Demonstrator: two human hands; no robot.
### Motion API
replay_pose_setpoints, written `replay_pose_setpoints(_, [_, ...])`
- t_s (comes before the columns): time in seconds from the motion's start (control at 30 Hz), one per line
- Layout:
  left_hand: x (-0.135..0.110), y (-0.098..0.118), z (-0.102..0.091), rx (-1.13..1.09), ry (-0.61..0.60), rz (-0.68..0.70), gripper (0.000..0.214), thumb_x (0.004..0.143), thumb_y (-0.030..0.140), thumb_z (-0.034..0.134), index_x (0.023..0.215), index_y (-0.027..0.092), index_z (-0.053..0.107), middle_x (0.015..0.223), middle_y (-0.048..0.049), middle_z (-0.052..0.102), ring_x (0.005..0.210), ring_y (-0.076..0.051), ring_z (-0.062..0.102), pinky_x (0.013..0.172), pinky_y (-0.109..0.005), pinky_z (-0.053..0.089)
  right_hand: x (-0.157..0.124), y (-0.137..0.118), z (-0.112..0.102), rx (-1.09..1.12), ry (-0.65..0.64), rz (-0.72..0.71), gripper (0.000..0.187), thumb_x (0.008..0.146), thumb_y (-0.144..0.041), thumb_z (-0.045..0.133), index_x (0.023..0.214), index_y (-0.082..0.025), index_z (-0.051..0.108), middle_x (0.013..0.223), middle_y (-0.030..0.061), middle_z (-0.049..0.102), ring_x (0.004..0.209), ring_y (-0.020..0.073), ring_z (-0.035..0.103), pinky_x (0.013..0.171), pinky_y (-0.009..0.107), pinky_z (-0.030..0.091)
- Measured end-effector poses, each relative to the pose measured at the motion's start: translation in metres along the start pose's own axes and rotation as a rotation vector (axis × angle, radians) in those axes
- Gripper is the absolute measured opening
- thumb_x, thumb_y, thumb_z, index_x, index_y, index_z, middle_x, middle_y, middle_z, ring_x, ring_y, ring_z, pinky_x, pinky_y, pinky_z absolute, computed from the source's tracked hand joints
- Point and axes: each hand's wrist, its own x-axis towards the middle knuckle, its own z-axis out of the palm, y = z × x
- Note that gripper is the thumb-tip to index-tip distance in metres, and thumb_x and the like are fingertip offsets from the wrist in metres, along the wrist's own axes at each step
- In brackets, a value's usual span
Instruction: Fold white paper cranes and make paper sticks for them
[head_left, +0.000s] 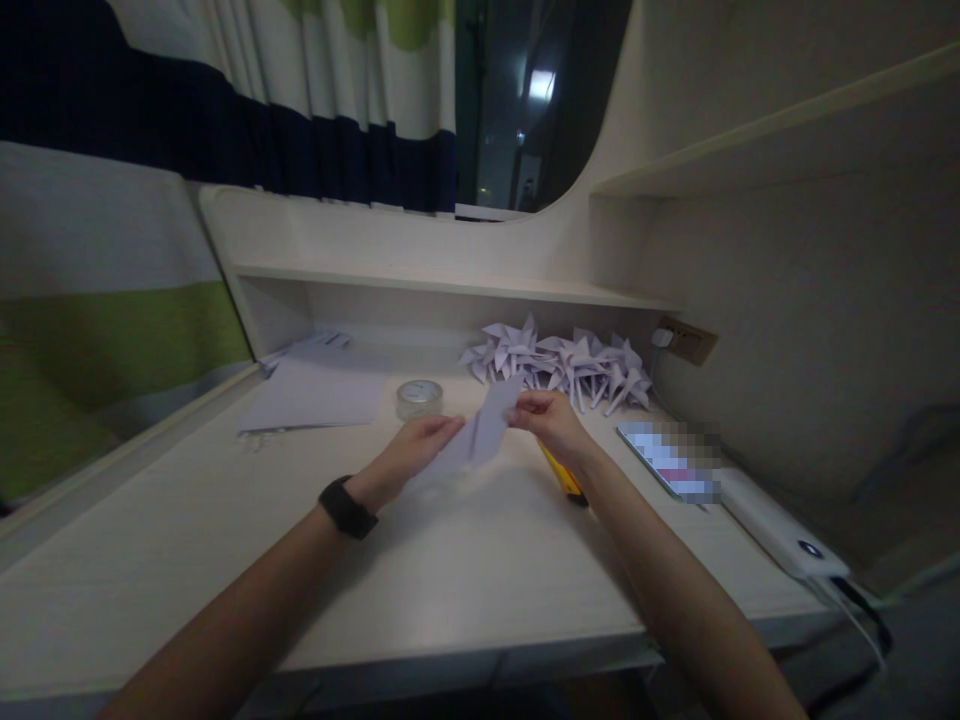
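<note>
Both my hands hold one folded sheet of white paper (480, 432) just above the pale desk (450, 590). My left hand (415, 450), with a black band at the wrist, pinches the sheet's lower left end. My right hand (550, 418) pinches its upper right end, fingers closed. A yellow tool with a dark tip (564, 480) lies on the desk under my right wrist, partly hidden.
A pile of folded white paper pinwheels (559, 368) sits at the back right. A roll of clear tape (419, 398) stands beside a stack of white sheets (315, 395). A phone (667, 460) and a white power bank (780, 530) lie at the right.
</note>
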Motion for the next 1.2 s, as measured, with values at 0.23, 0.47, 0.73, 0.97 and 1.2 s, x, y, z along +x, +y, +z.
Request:
replay_pose_setpoints(0.23, [-0.008,0.006,0.007,0.272,0.200,0.311,0.034,0.078,0.048,0.065,0.093,0.019,0.073,0.087,-0.0032,0.072,0.078,-0.022,0.062,0.067,-0.028,0.045,-0.007,0.004,0.023,-0.031,0.001,0.101,0.035,0.059,-0.041,0.082,0.081,-0.015,0.074,0.072,0.0040,0.072,0.061,0.0142,0.064,0.060,0.027,0.053])
replay_pose_setpoints(0.47, [-0.011,0.009,0.007,0.351,0.311,0.406,0.021,0.082,0.040,0.062,0.080,0.023,0.074,0.076,-0.0018,0.068,0.075,-0.021,0.058,0.068,-0.029,0.043,-0.013,-0.011,0.031,-0.215,0.000,-0.149,0.032,0.071,-0.042,0.074,0.094,-0.019,0.073,0.088,0.0054,0.073,0.079,0.0177,0.066,0.067,0.028,0.053])
replay_pose_setpoints(0.73, [-0.012,0.007,0.004,0.457,0.266,0.464,0.021,0.083,0.038,0.063,0.072,0.022,0.071,0.072,-0.0023,0.064,0.069,-0.018,0.055,0.066,-0.029,0.040,-0.021,-0.036,0.035,-0.334,0.070,-0.240,0.017,0.076,-0.036,0.070,0.085,-0.022,0.076,0.074,0.0026,0.071,0.061,0.0134,0.060,0.050,0.024,0.042])
replay_pose_setpoints(0.97, [-0.015,0.005,0.007,0.459,0.335,0.378,0.022,0.080,0.040,0.066,0.067,0.022,0.071,0.062,0.0001,0.064,0.059,-0.017,0.055,0.058,-0.027,0.041,-0.020,-0.031,0.038,-0.332,0.135,-0.247,0.019,0.075,-0.039,0.071,0.080,-0.021,0.075,0.066,0.0021,0.069,0.056,0.0131,0.058,0.048,0.024,0.042])
replay_pose_setpoints(1.2, [-0.020,0.012,0.012,0.343,0.302,0.400,0.020,0.073,0.037,0.074,0.080,0.018,0.074,0.071,-0.0028,0.072,0.063,-0.019,0.063,0.056,-0.026,0.047,-0.022,-0.025,0.042,-0.347,0.201,-0.267,0.021,0.075,-0.039,0.071,0.076,-0.019,0.073,0.065,0.0026,0.067,0.055,0.0121,0.057,0.046,0.023,0.041])
